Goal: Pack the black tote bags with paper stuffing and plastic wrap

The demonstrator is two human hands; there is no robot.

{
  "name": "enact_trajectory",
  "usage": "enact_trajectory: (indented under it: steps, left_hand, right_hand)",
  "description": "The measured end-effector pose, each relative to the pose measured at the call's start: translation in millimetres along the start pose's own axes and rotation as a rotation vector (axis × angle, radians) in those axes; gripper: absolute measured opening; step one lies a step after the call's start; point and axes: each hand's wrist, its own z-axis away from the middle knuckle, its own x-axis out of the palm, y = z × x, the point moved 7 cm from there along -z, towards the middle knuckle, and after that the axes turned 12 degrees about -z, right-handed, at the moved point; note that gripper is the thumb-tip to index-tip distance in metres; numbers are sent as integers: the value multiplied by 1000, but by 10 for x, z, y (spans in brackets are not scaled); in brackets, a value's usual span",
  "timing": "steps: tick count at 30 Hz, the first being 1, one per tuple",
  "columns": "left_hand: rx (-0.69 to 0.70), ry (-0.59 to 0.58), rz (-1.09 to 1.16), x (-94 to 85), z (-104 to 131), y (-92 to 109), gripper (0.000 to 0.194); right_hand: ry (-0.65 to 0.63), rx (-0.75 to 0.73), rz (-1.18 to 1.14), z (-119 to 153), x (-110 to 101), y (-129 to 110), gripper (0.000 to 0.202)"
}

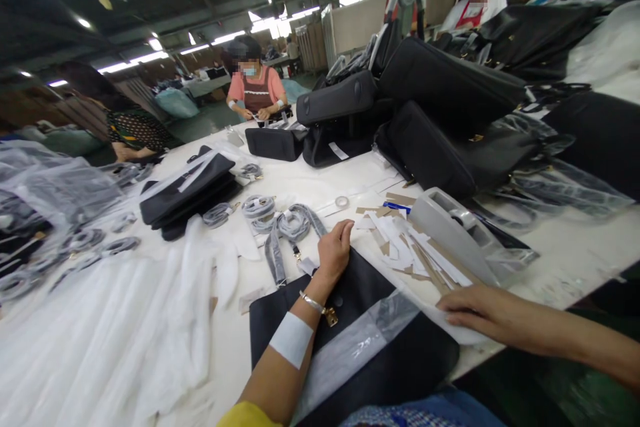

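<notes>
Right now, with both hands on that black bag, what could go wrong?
The paper strips lie loose just beyond the black bag; a sweep of the right hand might scatter them. The left hand rests on the bag's far edge, close to the coiled grey strap, so pulling the bag could perhaps drag it along. The tape dispenser stands near that clutter and might get bumped.

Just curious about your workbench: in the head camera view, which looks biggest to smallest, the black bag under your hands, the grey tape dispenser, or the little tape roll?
1. Black bag, though it lies nearest the camera, which enlarges it.
2. Grey tape dispenser.
3. Little tape roll, clearly the smallest.
</notes>
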Motion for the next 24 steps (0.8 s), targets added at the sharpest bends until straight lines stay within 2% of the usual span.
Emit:
enact_trajectory:
  steps: [4, 6, 9, 11, 16, 20, 22, 24]
  left_hand:
    - [101, 37, -26, -55, 32, 46, 27]
    - [252, 54, -3, -104, 75, 182, 27]
    - [569, -44, 9, -86, 194, 483, 26]
    - [665, -101, -6, -60, 248, 602, 26]
    - [662, -85, 89, -100, 259, 667, 35]
    - [665, -140, 94, -65, 255, 684, 37]
    - [663, -187, -3, -2, 252, 693, 35]
    - [671, -218, -95, 49, 253, 707, 33]
  right_hand:
    - [-98, -15, 17, 24, 63, 39, 33]
    - [-90, -10, 50, 51, 89, 49, 29]
    - [-31, -26, 91, 92, 109, 24, 24]
    - [40, -61, 79, 96, 123, -19, 21]
    - [282, -181, -218, 22, 230, -41, 26]
    - [376, -3, -621, 5, 390, 257, 15]
    - [376, 93, -739, 50, 445, 352, 22]
    - [353, 155, -750, 97, 465, 352, 35]
